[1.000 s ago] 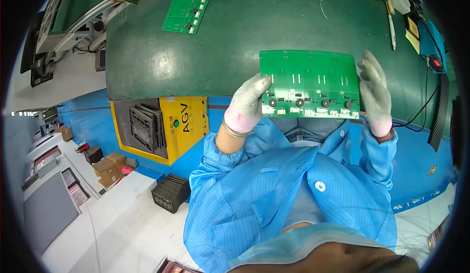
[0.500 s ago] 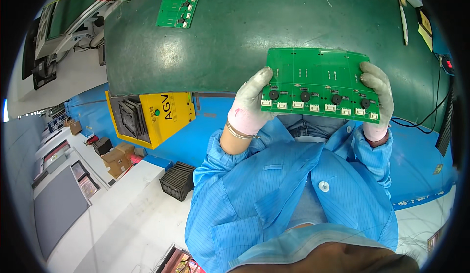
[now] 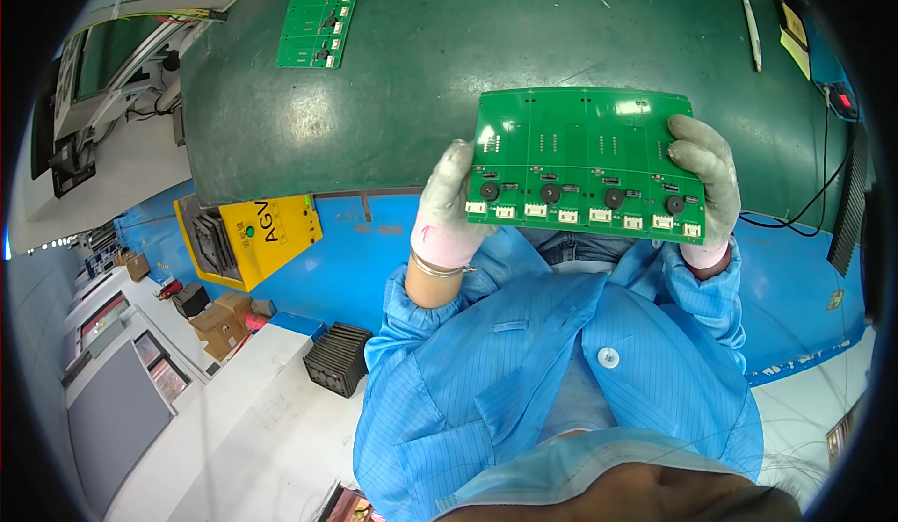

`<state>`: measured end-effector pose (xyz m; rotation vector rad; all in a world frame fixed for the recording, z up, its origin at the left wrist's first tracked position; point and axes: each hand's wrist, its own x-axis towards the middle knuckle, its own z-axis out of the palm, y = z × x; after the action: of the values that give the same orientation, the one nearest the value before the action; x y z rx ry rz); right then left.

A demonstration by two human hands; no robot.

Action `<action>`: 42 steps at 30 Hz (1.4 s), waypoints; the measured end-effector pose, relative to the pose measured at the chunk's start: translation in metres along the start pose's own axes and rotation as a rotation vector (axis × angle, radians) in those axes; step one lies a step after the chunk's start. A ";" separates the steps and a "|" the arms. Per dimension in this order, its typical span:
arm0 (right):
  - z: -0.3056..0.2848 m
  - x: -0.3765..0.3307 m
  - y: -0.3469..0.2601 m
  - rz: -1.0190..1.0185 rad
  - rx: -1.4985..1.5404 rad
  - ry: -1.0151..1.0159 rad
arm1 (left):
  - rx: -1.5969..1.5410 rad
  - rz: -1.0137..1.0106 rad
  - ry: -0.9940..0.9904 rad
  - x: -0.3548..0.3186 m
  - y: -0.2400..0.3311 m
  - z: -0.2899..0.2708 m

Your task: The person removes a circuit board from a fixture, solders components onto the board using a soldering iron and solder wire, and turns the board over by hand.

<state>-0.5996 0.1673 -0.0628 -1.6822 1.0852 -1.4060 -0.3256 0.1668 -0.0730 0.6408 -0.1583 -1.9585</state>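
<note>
A green circuit board (image 3: 587, 162), wide and flat, is held up in front of the person's chest over the near edge of the dark green counter (image 3: 421, 82), its component side facing the camera; a row of white connectors runs along its lower edge with four round black parts just above them. The left hand (image 3: 447, 211), in a pale glove, is closed on the board's left edge, fingers hidden behind it. The right hand (image 3: 703, 178), also gloved, grips the right edge with fingers curled over the front face. Both sleeves of a blue smock (image 3: 561, 363) rise from below to the board. Farther back on the counter, well apart from the held board, a second green circuit board (image 3: 323, 12) lies flat near the far left edge. Toward the far right of the counter lie a slim white tool (image 3: 750, 21) and a yellow pad (image 3: 795, 40), with a black cable (image 3: 823, 195) trailing down the right side. Below the counter's front runs a blue panel (image 3: 355, 251), and to the left stands a yellow cart (image 3: 251, 234). On the floor beneath are cardboard boxes (image 3: 220, 321) and a stack of black trays (image 3: 339, 358).
</note>
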 end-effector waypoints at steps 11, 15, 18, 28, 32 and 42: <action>-0.181 -0.032 0.027 0.033 -0.010 -0.001 | 0.876 0.619 -0.031 0.043 -0.157 0.079; -0.223 -0.044 0.041 0.045 0.002 -0.013 | 0.940 0.722 -0.150 0.054 -0.197 0.082; -0.246 -0.055 0.048 0.048 0.002 -0.018 | 0.947 0.746 -0.185 0.060 -0.221 0.083; -0.318 -0.099 0.087 0.052 0.032 -0.015 | 1.026 0.704 -0.170 0.081 -0.312 0.083; -0.307 -0.118 0.099 0.088 0.005 -0.033 | 0.930 0.663 -0.137 0.077 -0.321 0.059; -0.242 -0.155 0.130 0.165 0.034 -0.025 | 1.092 0.750 -0.168 0.061 -0.296 0.000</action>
<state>-0.8701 0.2563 -0.1985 -1.5449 1.1523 -1.2883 -0.5826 0.2519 -0.2082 0.9060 -1.4144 -1.0644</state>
